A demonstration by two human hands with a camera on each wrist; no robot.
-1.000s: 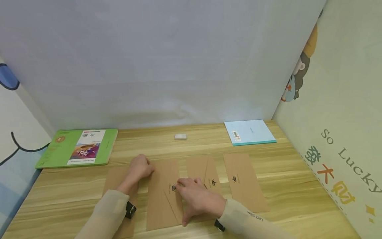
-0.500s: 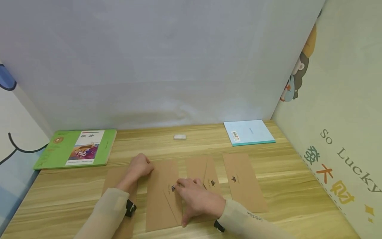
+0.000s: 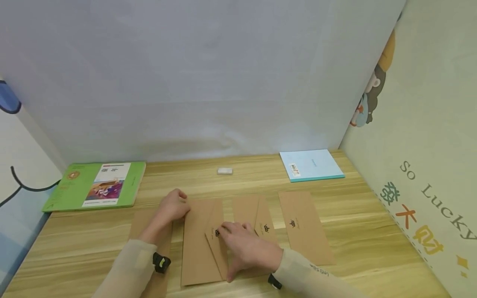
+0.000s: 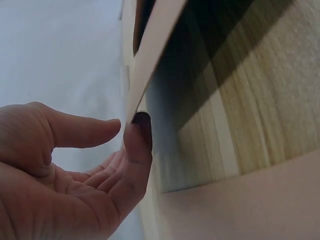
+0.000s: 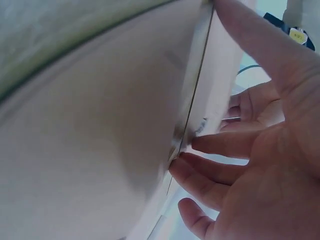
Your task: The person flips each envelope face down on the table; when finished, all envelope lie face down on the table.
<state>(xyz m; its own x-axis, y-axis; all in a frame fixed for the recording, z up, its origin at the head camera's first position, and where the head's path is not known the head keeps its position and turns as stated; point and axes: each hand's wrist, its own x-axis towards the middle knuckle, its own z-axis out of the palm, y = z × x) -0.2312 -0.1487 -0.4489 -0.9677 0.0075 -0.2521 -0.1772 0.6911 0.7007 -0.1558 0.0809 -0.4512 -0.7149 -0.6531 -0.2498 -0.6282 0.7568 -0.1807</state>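
Four brown paper envelopes lie in a row, and both hands are at the second from the left, the envelope (image 3: 195, 240) with a pointed flap (image 3: 216, 248) folded over its right side. My left hand (image 3: 175, 205) is at its top left corner. In the left wrist view the thumb stands apart from the index finger, whose tip meets the paper edge (image 4: 150, 60). My right hand (image 3: 246, 246) rests at the flap with fingers spread, fingertips by the printed crown and thumb near the bottom right corner. Its fingertips touch the paper edges in the right wrist view.
A third envelope (image 3: 244, 209) lies partly under the right hand, and another envelope (image 3: 307, 231) lies farther right. The leftmost envelope (image 3: 156, 285) is partly covered by the left arm. A green book (image 3: 74, 190), a white eraser-like block (image 3: 225, 171) and a pale blue notebook (image 3: 313, 163) lie behind.
The flap's upper slanted edge now shows on the second envelope, where it was hidden before. My left hand has shifted slightly back and left, its fingers a little more spread. The right hand stays.
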